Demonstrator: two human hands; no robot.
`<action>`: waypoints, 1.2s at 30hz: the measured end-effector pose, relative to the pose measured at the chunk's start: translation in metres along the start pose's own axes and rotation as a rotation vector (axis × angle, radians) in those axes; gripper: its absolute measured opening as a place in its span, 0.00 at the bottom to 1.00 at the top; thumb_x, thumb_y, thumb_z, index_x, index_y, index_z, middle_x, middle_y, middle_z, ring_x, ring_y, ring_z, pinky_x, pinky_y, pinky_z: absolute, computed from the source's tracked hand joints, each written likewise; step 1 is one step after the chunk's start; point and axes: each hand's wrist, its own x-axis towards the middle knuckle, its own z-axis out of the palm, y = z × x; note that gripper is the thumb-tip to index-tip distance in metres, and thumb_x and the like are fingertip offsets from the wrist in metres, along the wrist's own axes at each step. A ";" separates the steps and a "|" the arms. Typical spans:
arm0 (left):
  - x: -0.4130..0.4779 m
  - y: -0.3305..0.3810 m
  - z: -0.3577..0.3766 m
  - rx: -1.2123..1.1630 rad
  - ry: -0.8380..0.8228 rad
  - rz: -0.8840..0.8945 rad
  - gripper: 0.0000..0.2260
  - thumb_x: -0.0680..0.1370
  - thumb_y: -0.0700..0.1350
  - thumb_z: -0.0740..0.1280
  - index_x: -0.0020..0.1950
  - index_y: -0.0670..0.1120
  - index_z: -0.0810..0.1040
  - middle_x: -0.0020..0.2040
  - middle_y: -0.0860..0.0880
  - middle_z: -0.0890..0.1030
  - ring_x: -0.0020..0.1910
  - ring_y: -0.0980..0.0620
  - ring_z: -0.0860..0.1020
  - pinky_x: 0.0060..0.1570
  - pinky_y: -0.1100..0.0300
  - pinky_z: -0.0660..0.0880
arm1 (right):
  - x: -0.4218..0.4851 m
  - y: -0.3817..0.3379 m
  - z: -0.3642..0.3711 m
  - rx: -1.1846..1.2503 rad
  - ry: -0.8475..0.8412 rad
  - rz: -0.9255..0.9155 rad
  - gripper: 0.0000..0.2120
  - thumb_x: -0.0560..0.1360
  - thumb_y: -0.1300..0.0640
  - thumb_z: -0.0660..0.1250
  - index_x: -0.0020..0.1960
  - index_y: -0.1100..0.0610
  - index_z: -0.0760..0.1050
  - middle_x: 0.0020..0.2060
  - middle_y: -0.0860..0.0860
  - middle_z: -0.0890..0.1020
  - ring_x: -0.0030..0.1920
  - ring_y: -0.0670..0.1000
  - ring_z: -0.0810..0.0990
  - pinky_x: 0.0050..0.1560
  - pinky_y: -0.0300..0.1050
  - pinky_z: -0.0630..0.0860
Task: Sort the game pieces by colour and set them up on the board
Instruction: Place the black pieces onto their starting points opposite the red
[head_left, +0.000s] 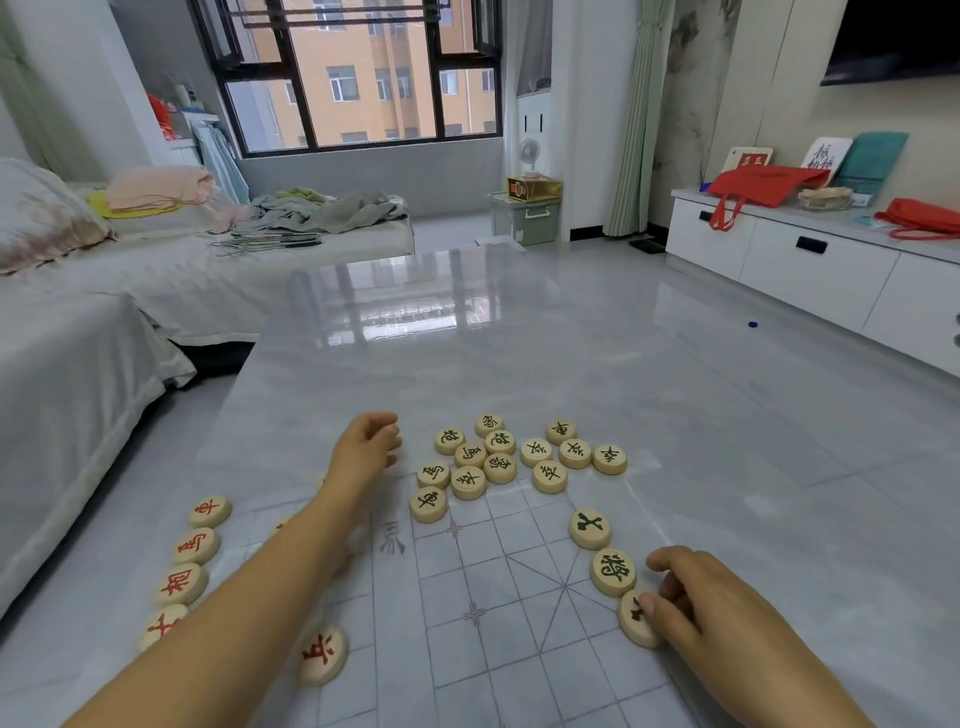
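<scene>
Presently pinching green-marked piece (636, 618) at three o'clock of board (519, 649) with right hand (711, 597); cannot tell grip of curled left hand (366, 447), eleven o'clock.

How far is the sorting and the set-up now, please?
Sorting looks done: red pieces stand at the left, the green pile at the far side of the board. In hand: the right hand pinches a green piece, third in a row at the right edge. Still to do: the green pile is not yet placed.

Left hand (363, 451) beside green-lettered cluster (500, 466), right hand (719, 608) on green-lettered piece (630, 625) at board (519, 652) edge
</scene>
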 end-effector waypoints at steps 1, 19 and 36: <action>0.001 0.001 -0.006 -0.010 0.000 -0.034 0.09 0.80 0.37 0.59 0.59 0.42 0.72 0.58 0.41 0.75 0.51 0.48 0.75 0.52 0.56 0.73 | 0.000 0.000 0.000 -0.003 0.003 0.001 0.14 0.78 0.47 0.55 0.63 0.46 0.62 0.51 0.42 0.70 0.49 0.42 0.72 0.50 0.34 0.69; -0.043 -0.004 -0.007 0.690 -0.323 0.119 0.15 0.70 0.41 0.73 0.54 0.46 0.74 0.48 0.48 0.77 0.44 0.52 0.74 0.46 0.60 0.75 | -0.001 0.000 0.000 -0.002 -0.011 0.001 0.14 0.79 0.50 0.55 0.64 0.47 0.62 0.49 0.42 0.71 0.46 0.43 0.73 0.48 0.37 0.72; -0.019 0.007 0.015 0.702 -0.271 0.079 0.22 0.71 0.46 0.73 0.62 0.44 0.72 0.56 0.46 0.73 0.48 0.50 0.73 0.46 0.60 0.71 | -0.002 -0.003 -0.001 -0.021 -0.018 0.003 0.13 0.79 0.50 0.55 0.63 0.47 0.62 0.48 0.43 0.71 0.46 0.43 0.74 0.46 0.36 0.71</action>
